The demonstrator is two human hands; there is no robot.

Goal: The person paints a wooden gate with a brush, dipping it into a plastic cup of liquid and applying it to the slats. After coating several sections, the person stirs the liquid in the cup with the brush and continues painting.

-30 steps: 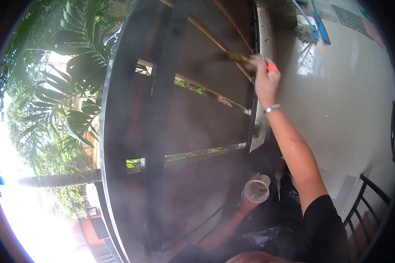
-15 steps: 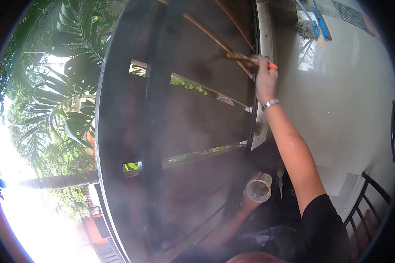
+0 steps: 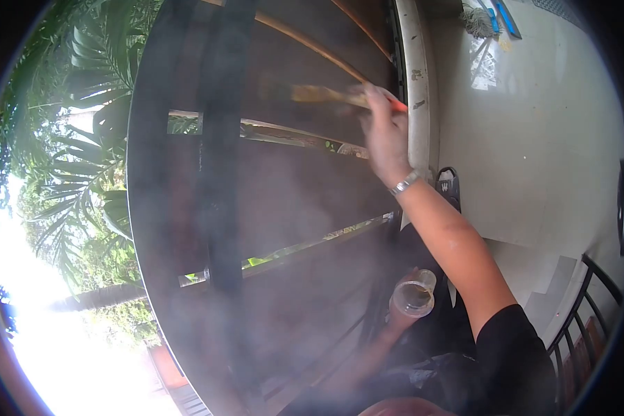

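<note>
My right hand (image 3: pixel 387 135), with a silver watch at the wrist, is closed around a paintbrush (image 3: pixel 333 96). The brush has an orange handle tip, and its bristle end points left over the dark slatted gate or railing (image 3: pixel 298 184). Blur hides whether the bristles touch it. Lower down, my left hand (image 3: pixel 400 320) grips a clear plastic cup (image 3: pixel 414 298) close to my body. The cup's contents are hard to make out through the haze.
A pale ledge (image 3: pixel 417 90) runs along the dark panels. Beyond it are a shiny tiled floor (image 3: pixel 509 145), a mop (image 3: pixel 480 22) and a black metal rack or chair (image 3: pixel 579 305). A shoe (image 3: pixel 448 184) shows near the ledge. Palm leaves (image 3: pixel 97 62) hang outside at left.
My right hand has moved left and slightly down with the paintbrush, whose bristle end now lies further left. The view has shifted a little. The cup stays in my left hand.
</note>
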